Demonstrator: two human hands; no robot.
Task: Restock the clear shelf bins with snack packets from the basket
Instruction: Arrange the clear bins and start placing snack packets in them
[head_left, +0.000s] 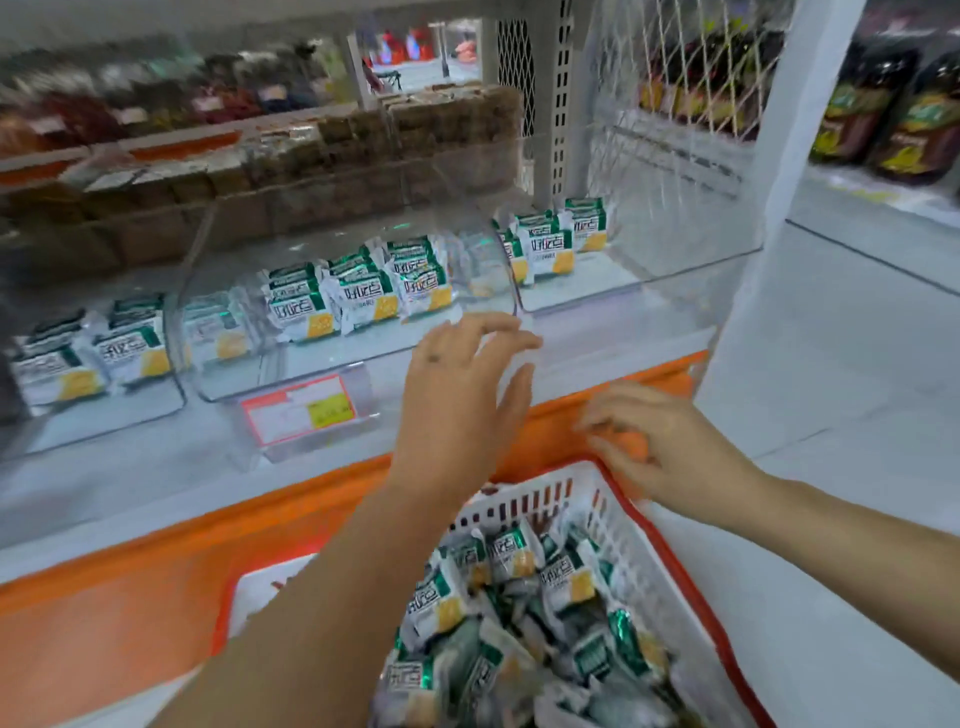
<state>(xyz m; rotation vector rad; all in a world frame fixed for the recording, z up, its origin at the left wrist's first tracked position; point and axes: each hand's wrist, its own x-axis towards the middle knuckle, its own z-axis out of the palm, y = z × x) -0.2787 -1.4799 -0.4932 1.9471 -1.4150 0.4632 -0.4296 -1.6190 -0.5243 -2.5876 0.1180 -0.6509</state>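
Between loads, it seems: left hand (462, 395) spread, released, at the bin (363, 358) front — right hand (670, 447) loose, empty, over the basket (691, 571) rim. Next, fingers must grasp packets (566, 577).

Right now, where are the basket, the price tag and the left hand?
basket (519, 506): head view, on its white slotted far wall.
price tag (298, 410): head view, middle of the label.
left hand (457, 395): head view, back of the hand.
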